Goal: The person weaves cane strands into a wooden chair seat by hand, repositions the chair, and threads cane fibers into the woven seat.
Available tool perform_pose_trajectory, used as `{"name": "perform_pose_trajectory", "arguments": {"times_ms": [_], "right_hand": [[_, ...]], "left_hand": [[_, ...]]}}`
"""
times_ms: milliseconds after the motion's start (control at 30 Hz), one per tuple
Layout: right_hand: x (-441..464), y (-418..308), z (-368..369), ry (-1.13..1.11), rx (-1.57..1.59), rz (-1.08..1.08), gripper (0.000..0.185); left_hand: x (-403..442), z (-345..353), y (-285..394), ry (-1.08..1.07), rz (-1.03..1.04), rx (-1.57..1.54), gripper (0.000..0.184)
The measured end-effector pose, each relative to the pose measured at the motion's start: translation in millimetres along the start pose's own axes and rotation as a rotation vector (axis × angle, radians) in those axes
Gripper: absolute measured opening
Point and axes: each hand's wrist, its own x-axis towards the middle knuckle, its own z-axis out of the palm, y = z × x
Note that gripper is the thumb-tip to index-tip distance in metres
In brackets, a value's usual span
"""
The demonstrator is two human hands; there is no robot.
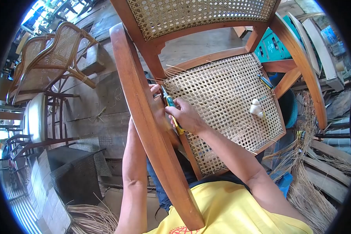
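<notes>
My right hand [186, 115] is closed round pliers [170, 102] with yellow and green handles. Their metal nose points at the left rail of a wooden chair's seat. My left hand [155, 89] is partly hidden behind the chair's armrest [142, 93]; its bent fingers are at that rail, near the tip of the pliers, and what they grip cannot be made out. Woven cane [222, 101] covers the seat, with loose strand ends sticking out at its far left corner. On the weave lie a pale, lumpy object [256, 108] and a blue-handled tool [265, 81].
The chair's cane backrest [199, 17] rises ahead. At left stand a rattan chair [56, 58] and a chair with a pale seat [36, 117]. Bundles of loose cane strands [306, 183] lie at right, more [90, 218] at lower left. A green crate [271, 46] sits behind the seat.
</notes>
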Motion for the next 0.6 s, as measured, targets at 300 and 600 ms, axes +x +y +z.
{"name": "perform_pose_trajectory", "arguments": {"times_ms": [300, 600], "right_hand": [[-15.6, -8.5, -6.9, 0.035, -0.257, -0.068, 0.04], [-66.9, 28.7, -118.6, 0.728, -1.251, -0.458, 0.072]], "left_hand": [[-8.9, -2.4, -24.7, 0.093, 0.925, 1.026, 0.029], [11.6, -13.9, -15.0, -0.069, 0.013, 0.027, 0.022]]}}
